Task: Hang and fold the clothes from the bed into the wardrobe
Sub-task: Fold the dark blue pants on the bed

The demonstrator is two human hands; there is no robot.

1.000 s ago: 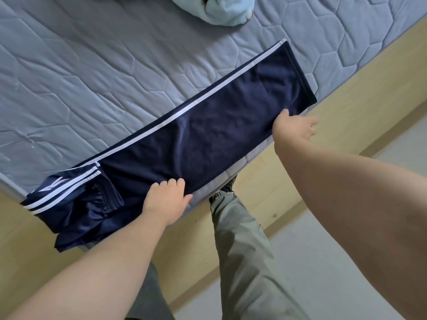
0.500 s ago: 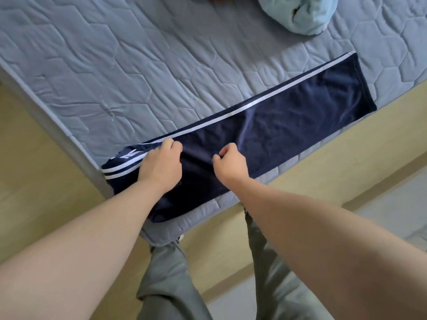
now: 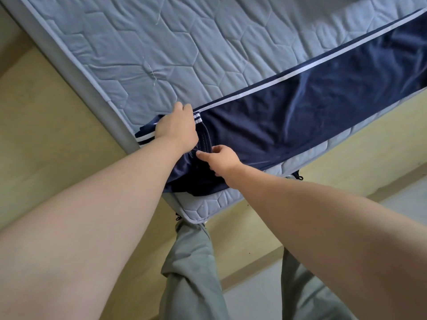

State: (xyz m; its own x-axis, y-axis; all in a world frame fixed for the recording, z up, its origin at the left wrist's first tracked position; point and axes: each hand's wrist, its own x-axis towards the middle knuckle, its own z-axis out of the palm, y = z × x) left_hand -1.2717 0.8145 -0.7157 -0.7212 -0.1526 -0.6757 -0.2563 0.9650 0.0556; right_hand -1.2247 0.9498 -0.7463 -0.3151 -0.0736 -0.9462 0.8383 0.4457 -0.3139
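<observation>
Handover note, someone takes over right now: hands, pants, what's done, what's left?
Left hand grips the waist end of the navy track pants at the striped edge.
Right hand pinches the waistband just beside it.
Pants lie lengthwise along the near edge of the mattress, waist at the corner.
Done: pants laid out long.
Left: fold them, put them in the wardrobe (not in view).

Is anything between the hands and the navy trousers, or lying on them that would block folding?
Nothing visible. The left hand and right hand both grip the trousers at the waist end, and nothing lies on them on the mattress. The wardrobe is out of view, so that path cannot be judged.
</observation>
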